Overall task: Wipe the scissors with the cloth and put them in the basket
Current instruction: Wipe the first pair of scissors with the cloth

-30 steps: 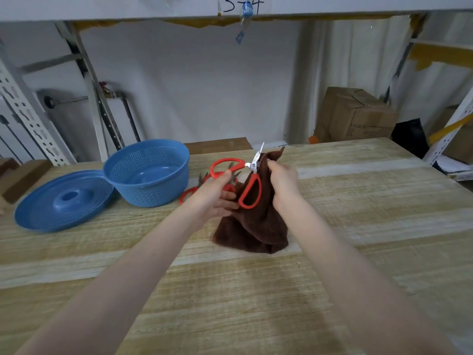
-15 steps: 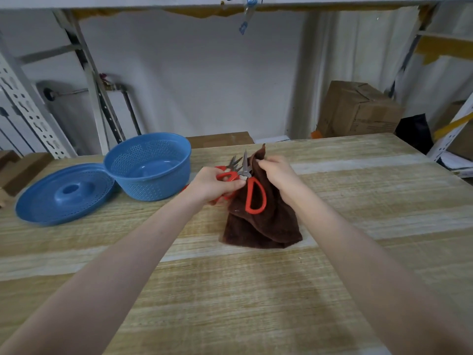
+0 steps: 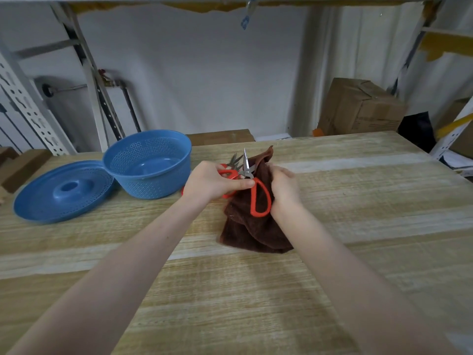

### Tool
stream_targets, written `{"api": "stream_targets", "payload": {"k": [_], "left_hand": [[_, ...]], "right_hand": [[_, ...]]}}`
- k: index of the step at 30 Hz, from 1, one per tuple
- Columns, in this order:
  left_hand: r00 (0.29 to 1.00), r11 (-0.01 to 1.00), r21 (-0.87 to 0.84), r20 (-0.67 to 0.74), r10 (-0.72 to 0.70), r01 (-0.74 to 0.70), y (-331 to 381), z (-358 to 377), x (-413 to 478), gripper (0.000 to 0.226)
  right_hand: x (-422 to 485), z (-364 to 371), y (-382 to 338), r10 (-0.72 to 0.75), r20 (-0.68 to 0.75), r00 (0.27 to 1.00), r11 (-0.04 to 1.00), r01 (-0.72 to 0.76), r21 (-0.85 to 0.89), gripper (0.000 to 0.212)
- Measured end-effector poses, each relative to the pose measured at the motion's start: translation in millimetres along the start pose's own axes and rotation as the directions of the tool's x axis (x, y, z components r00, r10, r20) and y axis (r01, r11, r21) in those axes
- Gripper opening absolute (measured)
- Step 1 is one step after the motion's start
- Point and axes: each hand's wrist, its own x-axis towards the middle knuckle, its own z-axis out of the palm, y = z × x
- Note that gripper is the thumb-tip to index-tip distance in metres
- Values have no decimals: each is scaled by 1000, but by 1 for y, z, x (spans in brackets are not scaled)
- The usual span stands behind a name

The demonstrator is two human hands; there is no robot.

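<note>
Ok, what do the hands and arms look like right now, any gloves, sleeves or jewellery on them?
The left hand and right hand wear no gloves, and no ring shows on the visible fingers. The left forearm and right forearm are uncovered to the frame's edge: no sleeve, watch or band.

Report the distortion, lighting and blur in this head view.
Head view: wide-angle bending leans the rack uprights inward; the light is soft and even, with only faint shadows on the table beneath the cloth; no harsh glare; the scissors look sharp.
</note>
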Motion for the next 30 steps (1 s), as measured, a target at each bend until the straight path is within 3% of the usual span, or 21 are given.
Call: {"api": "stream_targets", "payload": {"k": [2, 5, 8, 11, 13, 19, 23, 26, 30], "left_hand": [[1000, 1000, 24, -9, 10, -10, -1, -3, 1, 46], [999, 997, 70, -27, 22, -20, -6, -7, 1, 52], [999, 998, 66, -33, 20, -18, -6, -9, -1, 63], [999, 998, 54, -47, -12, 15, -10, -15, 0, 53], [998, 998, 59, -56, -21, 24, -13, -19, 1, 60], [995, 994, 108, -100, 30, -20, -16, -5, -1, 59], [996, 979, 203, -82, 34, -17, -17, 0, -1, 68], [999, 959, 284, -35, 17, -6, -15, 2, -2, 63], [1000, 906, 424, -2, 14, -12, -11, 0, -2, 69]], "right_hand": [[3, -2, 2, -1, -6, 1000, 999, 1, -46, 23], [0, -4, 1, 77, 211, 974, 987, -44, -157, 36], [0, -7, 2, -9, 298, 954, 965, 87, -248, 18], [8, -19, -7, -15, 174, 985, 999, 20, -25, 11], [14, -27, -14, 27, 136, 990, 1000, -25, -18, 12], [-1, -14, -10, 101, 333, 938, 990, -127, 55, 27], [-2, -17, -4, 112, 416, 903, 993, -88, -77, 30], [-3, -18, 4, 50, 456, 889, 983, 36, -178, 25], [-4, -16, 12, -20, 470, 882, 971, 130, -203, 16]]}}
